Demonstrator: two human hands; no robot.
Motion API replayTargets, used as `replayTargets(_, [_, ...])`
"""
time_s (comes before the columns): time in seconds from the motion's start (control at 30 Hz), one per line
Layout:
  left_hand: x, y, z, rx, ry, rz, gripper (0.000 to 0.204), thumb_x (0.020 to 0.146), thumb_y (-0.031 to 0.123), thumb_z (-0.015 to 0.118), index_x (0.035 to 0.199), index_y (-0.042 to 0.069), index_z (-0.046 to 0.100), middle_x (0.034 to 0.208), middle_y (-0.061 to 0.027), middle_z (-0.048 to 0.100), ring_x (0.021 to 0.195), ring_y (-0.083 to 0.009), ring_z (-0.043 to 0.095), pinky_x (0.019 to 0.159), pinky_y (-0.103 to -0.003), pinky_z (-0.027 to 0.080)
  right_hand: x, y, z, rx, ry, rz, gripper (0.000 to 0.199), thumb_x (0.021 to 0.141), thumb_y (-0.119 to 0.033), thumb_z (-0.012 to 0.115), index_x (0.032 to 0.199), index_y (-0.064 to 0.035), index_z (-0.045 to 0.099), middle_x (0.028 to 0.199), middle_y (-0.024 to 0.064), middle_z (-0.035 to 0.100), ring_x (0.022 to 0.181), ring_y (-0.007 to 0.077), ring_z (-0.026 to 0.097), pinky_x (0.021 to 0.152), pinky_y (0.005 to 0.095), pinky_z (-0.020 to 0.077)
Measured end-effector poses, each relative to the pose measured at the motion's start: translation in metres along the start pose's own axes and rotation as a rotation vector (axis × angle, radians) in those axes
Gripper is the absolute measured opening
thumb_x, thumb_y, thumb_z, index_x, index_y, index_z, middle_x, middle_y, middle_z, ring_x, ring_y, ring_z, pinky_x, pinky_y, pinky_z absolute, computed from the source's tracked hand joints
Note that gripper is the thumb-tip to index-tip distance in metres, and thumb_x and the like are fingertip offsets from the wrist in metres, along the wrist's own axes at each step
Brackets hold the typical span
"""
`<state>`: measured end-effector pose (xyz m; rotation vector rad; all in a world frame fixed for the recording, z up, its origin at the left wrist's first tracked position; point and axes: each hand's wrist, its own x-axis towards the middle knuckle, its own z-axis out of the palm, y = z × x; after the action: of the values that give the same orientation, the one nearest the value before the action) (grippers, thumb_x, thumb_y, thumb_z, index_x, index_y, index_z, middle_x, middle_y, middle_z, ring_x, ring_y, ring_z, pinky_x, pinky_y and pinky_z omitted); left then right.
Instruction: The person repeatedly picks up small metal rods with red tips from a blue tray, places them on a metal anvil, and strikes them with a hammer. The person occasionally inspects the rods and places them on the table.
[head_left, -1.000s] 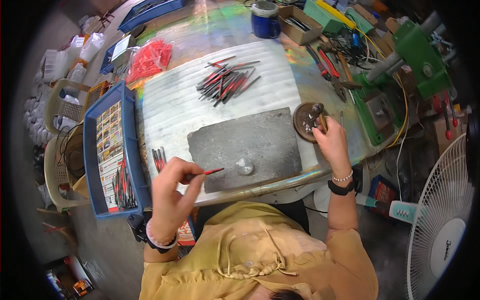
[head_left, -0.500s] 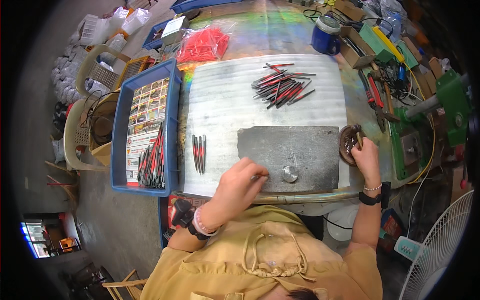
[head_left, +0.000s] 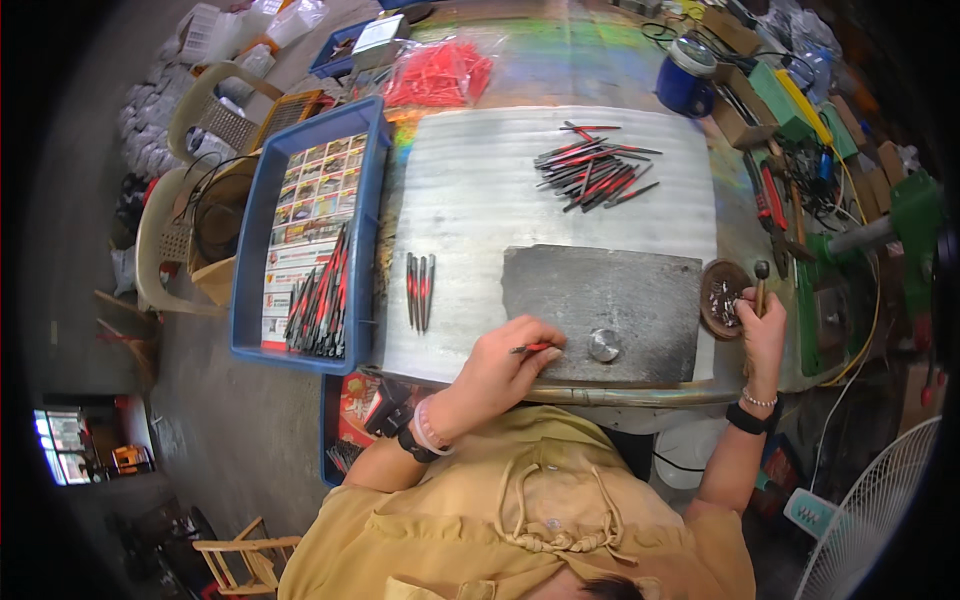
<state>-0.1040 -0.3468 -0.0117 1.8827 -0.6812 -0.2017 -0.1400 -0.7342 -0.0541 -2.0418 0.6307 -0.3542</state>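
My left hand pinches a thin red and black pen-like stick over the near edge of a dark grey slab. A small round metal piece sits on the slab just right of the stick's tip. My right hand grips a small dark-handled tool upright beside a round brown dish holding small bits. A short row of finished sticks lies left of the slab. A loose heap of red and black sticks lies farther back on the pale sheet.
A blue tray at the left holds printed cards and more sticks. A bag of red parts lies at the back, and a blue mug at the back right. Tools and a green machine crowd the right. A white fan stands lower right.
The view has shifted leftward. My left hand has brought the stick down from the air onto the slab's near edge. My right hand stays by the brown dish.
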Motion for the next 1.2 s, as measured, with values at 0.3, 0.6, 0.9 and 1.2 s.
replayTargets(0.3, [-0.008,0.015,-0.004,-0.44,-0.04,-0.35,0.016,0.094,0.006,0.059,0.108,-0.001,0.064,0.099,-0.0044,0.066,0.092,-0.0113,0.059,0.08,-0.026,0.049,0.005,0.018,-0.003,0.045,-0.001,0.037,0.008,0.085,-0.002,0.064,0.09,0.0024,0.062,0.08,0.0025,0.062,0.074,0.0099,0.056,0.068,0.0254,0.0458])
replayTargets(0.6, [-0.011,0.02,-0.002,-0.587,0.026,-0.43,0.015,0.095,0.009,0.059,0.105,-0.001,0.063,0.09,-0.0022,0.064,0.079,-0.0081,0.057,0.073,-0.024,0.048,-0.02,-0.029,-0.001,0.447,-0.075,0.247,0.008,0.093,-0.011,0.061,0.091,-0.005,0.056,0.076,0.0049,0.063,0.046,0.0026,0.043,0.037,0.0183,0.031])
replayTargets(0.9, [0.003,0.017,0.026,-1.393,-0.103,-0.537,0.018,0.096,0.015,0.06,0.108,0.001,0.058,0.105,-0.0151,0.066,0.081,-0.0173,0.065,0.073,-0.03,0.054,-0.119,-0.121,0.044,0.895,-0.53,0.337,0.011,0.093,-0.012,0.062,0.091,-0.0031,0.055,0.073,0.0044,0.06,0.045,0.0043,0.041,0.038,0.02,0.0304])
replayTargets(1.2, [-0.002,0.013,0.035,-1.655,-0.142,-0.615,0.021,0.096,0.017,0.062,0.112,0.005,0.058,0.103,-0.0108,0.068,0.075,-0.0119,0.063,0.069,-0.024,0.052,-0.141,-0.136,0.073,0.741,-0.527,0.095,0.011,0.094,-0.01,0.061,0.093,-0.0012,0.054,0.074,0.0049,0.06,0.054,0.0046,0.046,0.048,0.0204,0.0365])
